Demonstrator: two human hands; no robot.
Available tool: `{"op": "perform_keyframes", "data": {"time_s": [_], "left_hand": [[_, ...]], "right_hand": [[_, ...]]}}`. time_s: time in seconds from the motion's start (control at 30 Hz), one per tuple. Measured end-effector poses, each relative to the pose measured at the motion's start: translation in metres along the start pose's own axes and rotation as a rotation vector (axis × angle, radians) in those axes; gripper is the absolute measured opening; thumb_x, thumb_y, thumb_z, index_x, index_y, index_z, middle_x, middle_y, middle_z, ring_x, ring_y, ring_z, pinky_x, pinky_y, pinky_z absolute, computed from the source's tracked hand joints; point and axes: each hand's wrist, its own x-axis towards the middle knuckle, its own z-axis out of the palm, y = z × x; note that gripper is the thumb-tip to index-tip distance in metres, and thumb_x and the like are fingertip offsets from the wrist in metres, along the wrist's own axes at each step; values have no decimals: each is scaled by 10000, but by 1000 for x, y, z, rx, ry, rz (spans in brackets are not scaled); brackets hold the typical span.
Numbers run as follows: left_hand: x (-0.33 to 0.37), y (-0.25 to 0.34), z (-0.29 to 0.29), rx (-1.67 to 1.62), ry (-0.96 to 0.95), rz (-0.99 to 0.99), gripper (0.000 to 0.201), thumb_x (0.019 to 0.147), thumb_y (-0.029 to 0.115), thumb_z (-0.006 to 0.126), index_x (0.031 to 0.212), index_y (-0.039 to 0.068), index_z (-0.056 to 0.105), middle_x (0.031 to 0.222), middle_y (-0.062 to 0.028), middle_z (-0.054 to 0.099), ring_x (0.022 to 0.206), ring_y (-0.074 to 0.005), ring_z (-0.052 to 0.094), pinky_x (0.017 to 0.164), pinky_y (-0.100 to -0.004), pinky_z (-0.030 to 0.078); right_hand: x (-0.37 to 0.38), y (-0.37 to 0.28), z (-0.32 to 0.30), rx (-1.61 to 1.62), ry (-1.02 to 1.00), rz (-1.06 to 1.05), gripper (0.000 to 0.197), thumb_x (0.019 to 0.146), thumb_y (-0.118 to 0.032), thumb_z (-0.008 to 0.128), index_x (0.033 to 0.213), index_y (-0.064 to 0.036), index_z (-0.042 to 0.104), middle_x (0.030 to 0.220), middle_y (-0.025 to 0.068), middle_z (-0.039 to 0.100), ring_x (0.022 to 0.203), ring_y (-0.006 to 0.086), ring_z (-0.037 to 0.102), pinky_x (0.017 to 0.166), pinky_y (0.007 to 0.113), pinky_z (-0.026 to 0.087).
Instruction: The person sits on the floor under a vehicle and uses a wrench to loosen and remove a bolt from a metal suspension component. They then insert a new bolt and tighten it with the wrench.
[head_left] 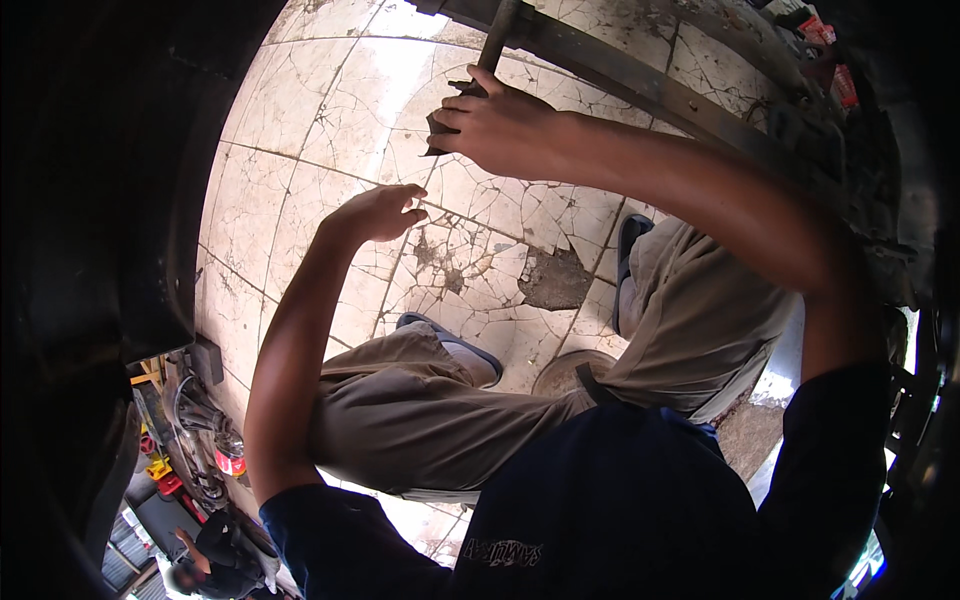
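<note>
My right hand (505,125) reaches forward, its fingers wrapped over a dark metal part (438,135) with jagged edges. Most of that part is hidden under the palm, so its exact kind cannot be made out. A dark rod (498,38) rises just beyond the thumb toward a long metal beam (610,75). Lower and to the left, my left hand (375,213) hangs in the air over the tiles. Its thumb and forefinger are apart, with nothing visible between them.
Cracked pale floor tiles (300,150) lie below, with a broken patch (556,279) near my sandalled feet. Large dark bodywork (90,200) fills the left side. At lower left are cluttered tools and parts (185,440) and another person (215,555).
</note>
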Motion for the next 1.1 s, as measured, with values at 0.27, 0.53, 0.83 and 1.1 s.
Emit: {"op": "perform_keyframes", "data": {"time_s": [0.27, 0.53, 0.83, 1.1], "left_hand": [[2, -8, 0, 50, 64, 12, 432, 968, 345, 551, 1351, 150, 513, 1183, -178, 635, 1092, -321, 621, 931, -424, 492], [0, 51, 4, -1, 383, 368, 555, 970, 279, 548, 1478, 192, 343, 1183, -190, 629, 1065, -332, 633, 900, -446, 507], [-1, 49, 7, 118, 535, 527, 571, 905, 167, 610, 1436, 201, 404, 1252, -113, 599, 961, -347, 640, 852, -448, 522], [11, 69, 20, 267, 522, 456, 704, 818, 110, 636, 1460, 85, 346, 1338, -155, 515, 942, -302, 656, 785, -407, 553]], "right_hand": [[3, 2, -3, 45, -14, -55, 324, 871, -66, 546, 1185, -100, 619, 1269, 82, 599, 1223, 202, 545, 1110, 460, 321], [9, 24, -16, 427, -142, 15, 465, 854, 53, 488, 1289, -85, 575, 960, 115, 692, 960, 277, 665, 870, 390, 525], [4, 23, -31, 550, -179, 102, 414, 906, -1, 465, 1295, -95, 572, 940, 122, 680, 926, 270, 661, 800, 405, 517], [4, 18, -22, 281, -172, -9, 386, 847, -24, 592, 1232, -57, 584, 1094, 107, 667, 1038, 276, 644, 895, 392, 518]]}}
